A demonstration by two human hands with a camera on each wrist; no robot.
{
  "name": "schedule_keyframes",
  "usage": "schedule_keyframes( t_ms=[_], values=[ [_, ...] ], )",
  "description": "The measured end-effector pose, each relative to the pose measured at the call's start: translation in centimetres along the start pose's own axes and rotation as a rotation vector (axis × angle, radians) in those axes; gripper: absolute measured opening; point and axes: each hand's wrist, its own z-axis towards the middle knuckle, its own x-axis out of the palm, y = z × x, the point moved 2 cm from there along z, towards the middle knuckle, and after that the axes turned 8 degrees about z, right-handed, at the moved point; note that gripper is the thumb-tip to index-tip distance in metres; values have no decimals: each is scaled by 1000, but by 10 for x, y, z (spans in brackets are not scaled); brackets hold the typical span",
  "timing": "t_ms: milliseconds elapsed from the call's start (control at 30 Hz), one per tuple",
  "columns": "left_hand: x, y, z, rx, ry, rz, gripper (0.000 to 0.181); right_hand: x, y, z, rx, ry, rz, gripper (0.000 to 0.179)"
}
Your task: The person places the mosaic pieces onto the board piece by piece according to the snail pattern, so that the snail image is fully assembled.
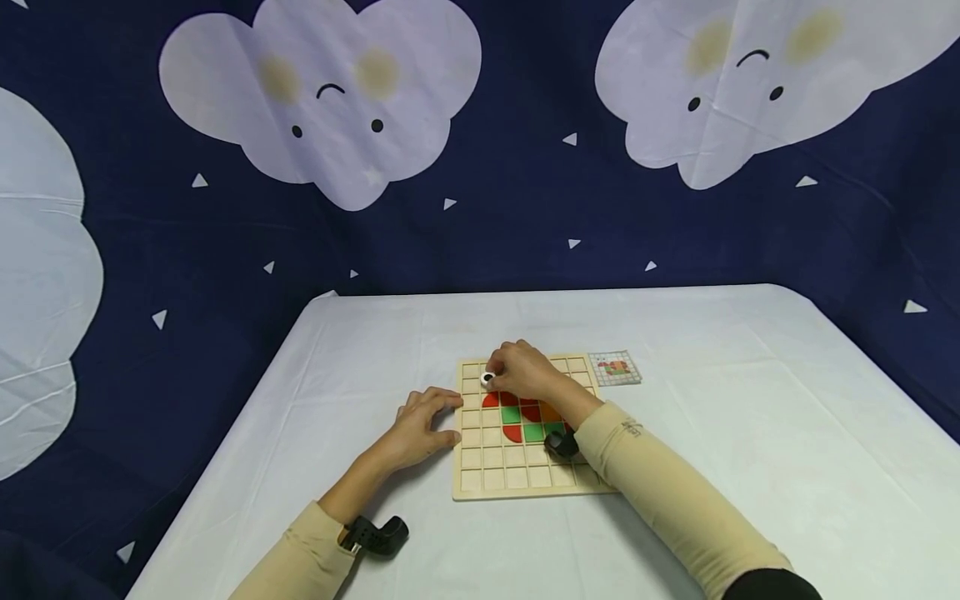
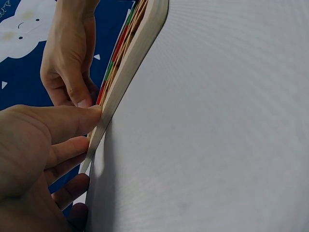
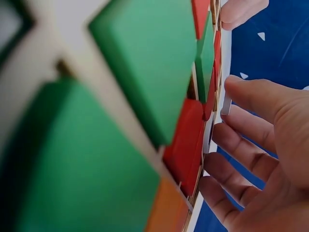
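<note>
A wooden grid board (image 1: 517, 478) lies on the table, with red, green and orange tiles set in its middle cells. Over its upper left part, my right hand (image 1: 527, 373) pinches a small white tile (image 1: 487, 379) with a black round mark. The right wrist view shows that white tile (image 3: 226, 103) edge-on between thumb and index finger, close over the board. My left hand (image 1: 417, 429) touches the board's left edge with thumb and fingertips, its fingers relaxed. A red tile (image 1: 512, 433) and a green tile (image 1: 510, 414) sit below the right hand; the right forearm hides others.
A small card (image 1: 615, 367) with a printed grid and coloured picture lies beside the board's upper right corner. White cloth (image 1: 750, 400) covers the table. Behind it hangs a dark blue curtain (image 1: 517, 242) with clouds and triangles.
</note>
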Motion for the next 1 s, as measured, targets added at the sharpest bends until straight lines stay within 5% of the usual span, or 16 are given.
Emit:
schedule_keyframes(
  t_ms=[667, 1000],
  values=[
    [0, -1, 1, -10, 6, -2, 47, 2, -1, 2, -57, 1, -114, 21],
    [0, -2, 2, -7, -1, 35, 47, -17, -2, -10, -36, -17, 8, 29]
  ],
)
